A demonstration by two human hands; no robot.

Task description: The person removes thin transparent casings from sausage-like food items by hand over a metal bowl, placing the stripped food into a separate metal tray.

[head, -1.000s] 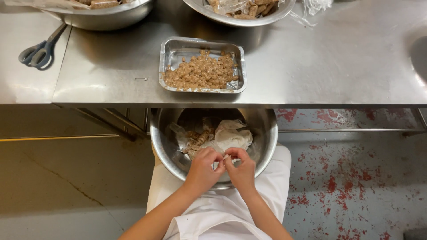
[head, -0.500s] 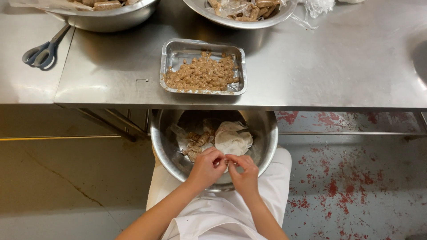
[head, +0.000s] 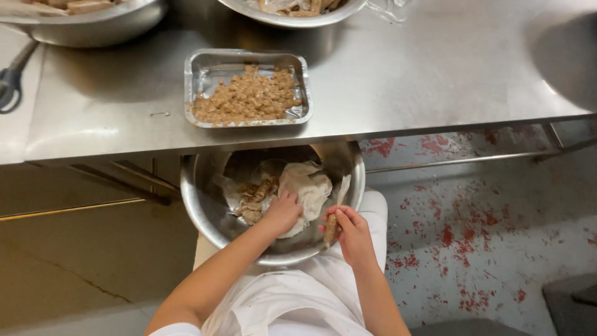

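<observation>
While the right hand (head: pixel 354 233) pinches a small brown piece of food (head: pixel 331 229) between thumb and fingertips, its grip closed on that piece just above the near rim of the steel bowl (head: pixel 205 214), the left hand (head: pixel 283 213) lies inside the bowl with fingers curled down onto a crumpled white wrapper (head: pixel 305 190); whether that grip has actually closed on the wrapper I cannot tell. Beside the left hand, a few more brown pieces (head: pixel 254 200) lie among the wrappers at the bowl's bottom. By my reading, the step in hand is freeing pieces from their wrapping, one now out and held. Any further move calls for lifting clear of the bowl rim and passing the bench (head: pixel 404 81) edge, which overhangs the bowl's far half. On the bench, close to that edge, sits a foil tray (head: pixel 205 65) partly filled with brown chunks, with bare steel to its right. Two larger bowls (head: pixel 93 25) stand at the back, scissors (head: pixel 9 81) far left. Open floor lies to the right of the lap
</observation>
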